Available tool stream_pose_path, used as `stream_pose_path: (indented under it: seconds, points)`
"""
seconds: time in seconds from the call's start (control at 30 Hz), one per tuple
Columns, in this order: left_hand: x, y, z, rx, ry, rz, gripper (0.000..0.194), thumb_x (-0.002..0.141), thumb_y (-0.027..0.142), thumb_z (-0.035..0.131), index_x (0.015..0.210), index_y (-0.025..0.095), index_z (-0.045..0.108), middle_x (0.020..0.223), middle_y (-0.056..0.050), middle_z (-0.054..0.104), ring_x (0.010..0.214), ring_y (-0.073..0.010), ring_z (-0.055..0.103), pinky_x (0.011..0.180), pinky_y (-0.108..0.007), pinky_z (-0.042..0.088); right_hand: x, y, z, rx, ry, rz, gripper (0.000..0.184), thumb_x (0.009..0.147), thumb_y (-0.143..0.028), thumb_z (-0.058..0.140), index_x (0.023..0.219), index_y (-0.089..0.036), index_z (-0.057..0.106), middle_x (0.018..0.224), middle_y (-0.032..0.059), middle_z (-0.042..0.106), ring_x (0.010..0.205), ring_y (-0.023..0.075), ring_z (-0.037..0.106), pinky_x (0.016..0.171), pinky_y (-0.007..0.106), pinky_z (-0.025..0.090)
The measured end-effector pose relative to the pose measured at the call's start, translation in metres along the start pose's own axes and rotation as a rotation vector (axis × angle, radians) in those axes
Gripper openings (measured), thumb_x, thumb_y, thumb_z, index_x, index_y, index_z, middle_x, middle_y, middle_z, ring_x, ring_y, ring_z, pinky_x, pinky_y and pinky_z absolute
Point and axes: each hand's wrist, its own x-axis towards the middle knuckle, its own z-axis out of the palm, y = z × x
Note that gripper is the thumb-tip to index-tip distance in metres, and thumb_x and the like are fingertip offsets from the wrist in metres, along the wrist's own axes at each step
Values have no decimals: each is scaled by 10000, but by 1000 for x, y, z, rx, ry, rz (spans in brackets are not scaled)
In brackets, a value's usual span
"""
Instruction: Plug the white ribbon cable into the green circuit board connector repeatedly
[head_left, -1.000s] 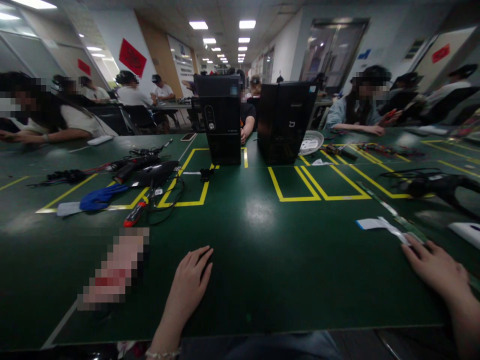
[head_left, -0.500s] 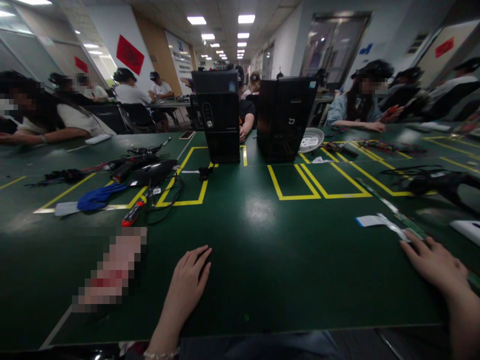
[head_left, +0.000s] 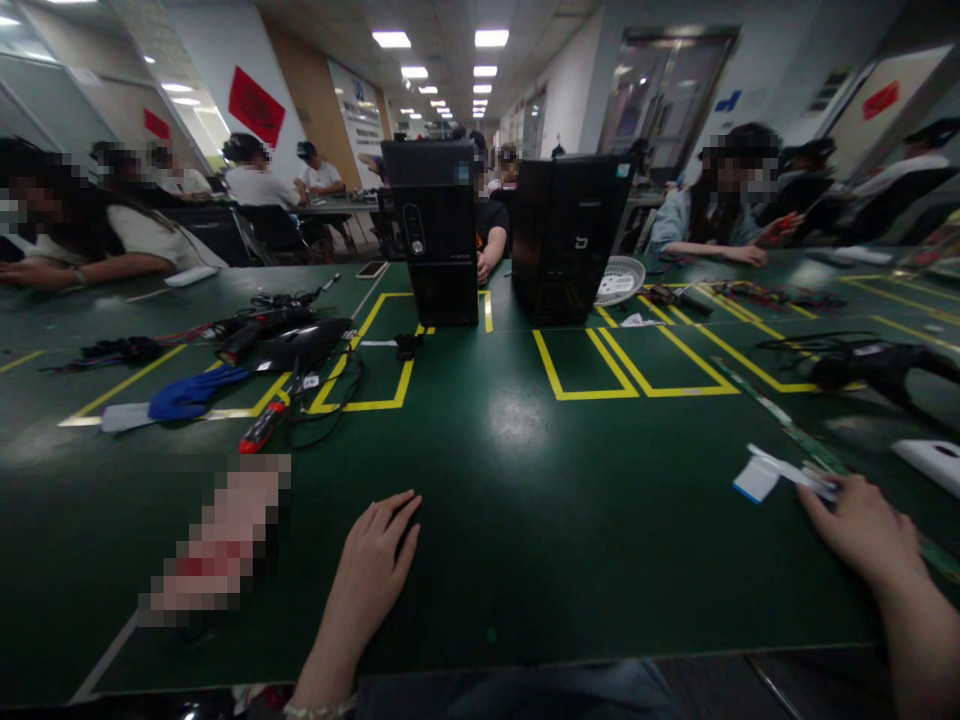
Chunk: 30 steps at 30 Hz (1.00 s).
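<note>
My left hand lies palm down on the green table top, its fingers stretched out and nothing in them. At the right, my right hand has its thumb and fingers closed on one end of a white flat ribbon cable. The cable's free end, edged in blue, points left over the table. Just beside that hand runs a long, narrow green circuit board strip; the hand and wrist cover part of it.
Two black computer towers stand at the back middle. To the left lie a red-and-black screwdriver, a blue cloth-like item, cables and a pixelated object. At right are a black cabled device and a white object. Several people sit around.
The ribbon cable has turned in my right hand, its blue-edged end swinging toward me and slightly right. The right hand's fingers have drawn closer together. My left hand has stayed in place.
</note>
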Motion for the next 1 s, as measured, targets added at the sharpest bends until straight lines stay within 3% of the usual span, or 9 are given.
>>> stream_pose_path:
  seconds: [0.1, 0.2, 0.37, 0.7, 1.0]
  points:
    - [0, -1, 1, -5, 7, 6, 350, 960, 276, 423, 1262, 191, 578, 1270, -100, 585, 1146, -278, 553, 1020, -519, 410, -1, -3, -4, 39, 44, 3, 745, 857, -561, 217, 1251, 1, 507, 1207, 285, 523, 1157, 401, 492, 872, 504, 433]
    - [0, -1, 0, -2, 5, 8, 352, 961, 284, 426, 1268, 194, 573, 1275, -97, 581, 1158, -276, 546, 1021, -510, 412, -8, -9, -12, 50, 122, -121, 683, 868, -497, 236, 1286, -30, 507, 1332, 241, 478, 1258, 368, 419, 969, 483, 397]
    - [1, -1, 0, 7, 6, 3, 358, 965, 281, 422, 1275, 180, 571, 1273, -108, 582, 1164, -280, 541, 1017, -515, 415, -13, -11, -13, 12, 106, -264, 602, 906, -423, 221, 1275, -100, 569, 1308, 166, 546, 1208, 297, 470, 1021, 414, 361]
    - [0, -1, 1, 7, 15, 3, 359, 962, 280, 433, 1277, 183, 576, 1280, -102, 580, 1175, -282, 534, 1011, -513, 422, -3, 3, 6, 69, 14, -229, 534, 900, -430, 277, 1168, -137, 633, 1346, 136, 532, 1224, 271, 484, 985, 379, 397]
    - [1, -1, 2, -6, 15, 17, 352, 967, 279, 426, 1270, 177, 572, 1269, -108, 582, 1156, -274, 538, 1017, -508, 413, -21, -16, -3, 179, 3, -287, 489, 884, -427, 305, 1161, -168, 612, 1340, 136, 543, 1250, 309, 480, 1057, 543, 301]
